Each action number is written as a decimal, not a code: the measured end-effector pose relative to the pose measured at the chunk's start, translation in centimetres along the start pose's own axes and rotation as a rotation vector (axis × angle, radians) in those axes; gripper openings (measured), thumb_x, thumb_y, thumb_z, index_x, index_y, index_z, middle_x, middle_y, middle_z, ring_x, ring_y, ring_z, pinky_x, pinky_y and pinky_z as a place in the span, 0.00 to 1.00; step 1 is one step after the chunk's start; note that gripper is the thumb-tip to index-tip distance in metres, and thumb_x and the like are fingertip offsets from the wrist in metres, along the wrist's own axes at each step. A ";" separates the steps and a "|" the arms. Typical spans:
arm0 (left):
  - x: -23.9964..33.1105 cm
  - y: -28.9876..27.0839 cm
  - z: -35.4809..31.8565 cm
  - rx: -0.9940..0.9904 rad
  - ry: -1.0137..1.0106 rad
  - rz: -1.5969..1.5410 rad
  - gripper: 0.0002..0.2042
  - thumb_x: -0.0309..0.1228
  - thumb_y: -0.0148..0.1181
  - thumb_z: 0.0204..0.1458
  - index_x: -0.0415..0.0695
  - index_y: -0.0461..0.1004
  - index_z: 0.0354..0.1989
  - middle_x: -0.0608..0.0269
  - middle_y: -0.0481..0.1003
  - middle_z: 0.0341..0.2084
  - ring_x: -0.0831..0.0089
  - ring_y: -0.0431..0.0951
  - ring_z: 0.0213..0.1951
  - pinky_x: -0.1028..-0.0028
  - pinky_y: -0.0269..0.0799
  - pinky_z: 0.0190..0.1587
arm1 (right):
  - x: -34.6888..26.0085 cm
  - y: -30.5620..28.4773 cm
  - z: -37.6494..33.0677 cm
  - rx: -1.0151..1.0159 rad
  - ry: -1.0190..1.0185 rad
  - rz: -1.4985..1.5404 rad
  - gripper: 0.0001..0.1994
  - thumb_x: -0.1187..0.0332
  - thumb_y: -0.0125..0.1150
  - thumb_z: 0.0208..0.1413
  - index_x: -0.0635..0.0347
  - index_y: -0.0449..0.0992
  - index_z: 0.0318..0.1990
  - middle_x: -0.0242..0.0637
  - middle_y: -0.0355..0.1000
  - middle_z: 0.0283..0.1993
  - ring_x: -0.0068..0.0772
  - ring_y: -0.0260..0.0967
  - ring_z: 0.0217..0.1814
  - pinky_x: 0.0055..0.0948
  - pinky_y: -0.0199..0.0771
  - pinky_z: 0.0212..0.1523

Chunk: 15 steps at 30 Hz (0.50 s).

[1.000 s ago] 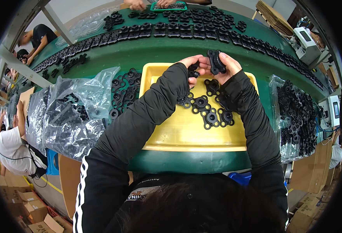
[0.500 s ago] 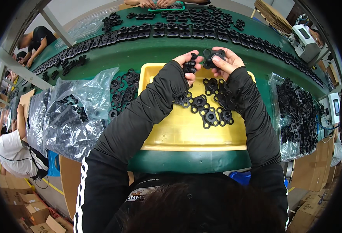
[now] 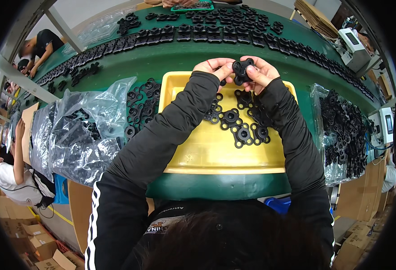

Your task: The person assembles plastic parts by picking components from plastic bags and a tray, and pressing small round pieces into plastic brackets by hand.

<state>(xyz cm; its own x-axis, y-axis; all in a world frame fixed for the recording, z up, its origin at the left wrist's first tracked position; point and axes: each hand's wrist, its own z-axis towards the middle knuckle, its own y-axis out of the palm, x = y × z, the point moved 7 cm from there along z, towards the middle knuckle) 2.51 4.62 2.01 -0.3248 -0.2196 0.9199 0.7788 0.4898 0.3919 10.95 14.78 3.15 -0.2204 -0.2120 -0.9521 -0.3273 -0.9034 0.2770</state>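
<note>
Above the far rim of a yellow tray (image 3: pixel 225 170), my two hands meet at a black lobed plastic part (image 3: pixel 241 72). My right hand (image 3: pixel 263 74) pinches it, thumb across its face. The thumb and fingertips of my left hand (image 3: pixel 216 67) press against its left side. Small round black pieces (image 3: pixel 223 83) show only slightly beneath the left fingers, as the hand hides most of them. Below the hands, several similar black parts with ring-shaped corners (image 3: pixel 243 134) lie in the tray.
Loose black parts (image 3: pixel 145 101) and a clear plastic bag (image 3: pixel 88 144) of them lie left of the tray. Another open bag (image 3: pixel 344 135) stands right. Long rows of black parts (image 3: pixel 200 33) line the green table (image 3: pixel 162 65). Other people work at the left and far side.
My left hand has moved right and turned, bringing its fingertips to the lobed part. The small round pieces that showed in it are now mostly hidden. My right hand has shifted slightly.
</note>
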 end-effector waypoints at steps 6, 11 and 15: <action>1.6 1.1 -0.9 0.051 0.085 0.128 0.10 0.32 0.55 0.46 0.41 0.71 0.35 0.67 0.70 0.20 0.89 0.64 0.18 0.92 0.51 0.12 | -0.7 -0.3 -0.2 -0.009 0.008 0.013 0.19 0.69 0.58 0.45 0.66 0.63 0.44 0.40 0.67 0.30 0.21 0.63 0.20 0.15 0.67 0.19; 1.4 0.7 -0.9 0.082 0.058 0.179 0.10 0.33 0.55 0.45 0.41 0.71 0.34 0.67 0.70 0.21 0.89 0.65 0.18 0.92 0.51 0.12 | -0.2 -0.5 -0.2 -0.023 0.043 -0.036 0.18 0.69 0.55 0.47 0.66 0.62 0.45 0.42 0.66 0.32 0.23 0.63 0.20 0.15 0.67 0.19; 1.5 1.1 -1.2 0.078 0.054 0.209 0.10 0.33 0.56 0.45 0.42 0.72 0.33 0.67 0.71 0.21 0.89 0.65 0.18 0.92 0.51 0.12 | -0.4 -0.8 -0.3 -0.012 0.045 -0.057 0.18 0.68 0.55 0.47 0.66 0.62 0.45 0.42 0.66 0.33 0.23 0.64 0.21 0.15 0.67 0.20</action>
<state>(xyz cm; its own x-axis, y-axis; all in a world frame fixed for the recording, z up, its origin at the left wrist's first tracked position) 3.49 3.83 3.78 -0.1303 -0.1505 0.9800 0.7814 0.5928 0.1949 11.61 15.45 3.23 -0.1596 -0.1763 -0.9713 -0.3267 -0.9190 0.2205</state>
